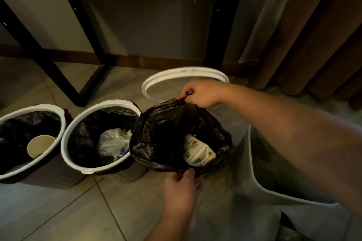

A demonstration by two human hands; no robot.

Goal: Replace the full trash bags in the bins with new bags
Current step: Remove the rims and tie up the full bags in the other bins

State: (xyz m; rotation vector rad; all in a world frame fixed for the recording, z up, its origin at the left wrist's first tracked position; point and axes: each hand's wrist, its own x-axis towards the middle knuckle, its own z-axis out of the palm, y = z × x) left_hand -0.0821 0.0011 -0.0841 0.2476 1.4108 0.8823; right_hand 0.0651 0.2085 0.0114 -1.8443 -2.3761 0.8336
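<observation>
Two hands on the crinkled black plastic trash bag (166,133) held open between them, right hand (199,94) pinching its far rim at a red tie (182,97), left hand (181,184) pinching the near rim, white-and-yellow carton (197,152) inside.

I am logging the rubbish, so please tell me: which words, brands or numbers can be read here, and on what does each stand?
No text can be read.
Carton in the black bag: dark and yellow print, too blurred to read.
White plastic bag in the middle bin: a blue mark, too blurred to read.
</observation>
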